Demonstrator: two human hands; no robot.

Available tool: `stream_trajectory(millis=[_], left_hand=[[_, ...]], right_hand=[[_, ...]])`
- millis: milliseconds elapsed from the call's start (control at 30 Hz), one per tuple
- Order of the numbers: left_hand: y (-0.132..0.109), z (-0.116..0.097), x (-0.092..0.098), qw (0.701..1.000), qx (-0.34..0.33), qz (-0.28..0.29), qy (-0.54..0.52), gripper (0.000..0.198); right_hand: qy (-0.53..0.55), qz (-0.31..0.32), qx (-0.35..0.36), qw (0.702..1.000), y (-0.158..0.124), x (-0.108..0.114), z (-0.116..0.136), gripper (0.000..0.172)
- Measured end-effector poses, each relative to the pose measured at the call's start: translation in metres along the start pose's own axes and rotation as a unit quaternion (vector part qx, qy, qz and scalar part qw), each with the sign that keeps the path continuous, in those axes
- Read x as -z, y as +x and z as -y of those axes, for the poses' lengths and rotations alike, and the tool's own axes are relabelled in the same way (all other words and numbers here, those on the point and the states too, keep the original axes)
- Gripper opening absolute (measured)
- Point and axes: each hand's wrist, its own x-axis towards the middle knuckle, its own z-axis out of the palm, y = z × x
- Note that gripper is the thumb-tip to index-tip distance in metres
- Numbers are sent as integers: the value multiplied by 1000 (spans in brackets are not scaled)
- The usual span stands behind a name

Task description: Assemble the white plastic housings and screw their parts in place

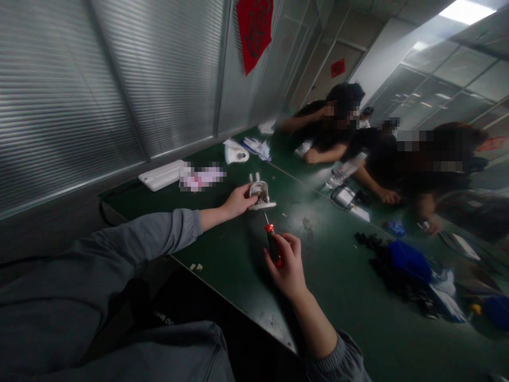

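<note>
My left hand (237, 201) is closed on a small white plastic device (260, 194) that rests on the dark green table (338, 276). My right hand (288, 265) grips a screwdriver (272, 245) with a red and black handle. Its thin shaft points up toward the device, with the tip just short of its lower edge. Both my sleeves are grey.
A white flat case (161, 175) and a white rounded device (236, 153) lie near the blinds. Two other people lean on the table at the far right, with cables and a charger (345, 196) beside them. A pile of blue and black parts (409, 270) lies right of my hand.
</note>
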Motion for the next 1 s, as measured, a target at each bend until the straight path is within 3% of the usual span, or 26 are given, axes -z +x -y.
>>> stream_trajectory(millis=[133, 367, 800, 1000], left_hand=[[0, 2, -1, 1000, -8, 6, -8, 38], [2, 5, 0, 1000, -14, 14, -6, 38], [1, -7, -1, 1000, 9, 21, -9, 35], [0, -6, 0, 1000, 9, 17, 6, 37]], right_hand=[[6, 26, -1, 1000, 0, 1, 2, 46], [10, 15, 0, 1000, 0, 2, -1, 44], [2, 12, -9, 1000, 1, 1, -2, 41], [-25, 45, -55, 997, -2, 8, -2, 59]])
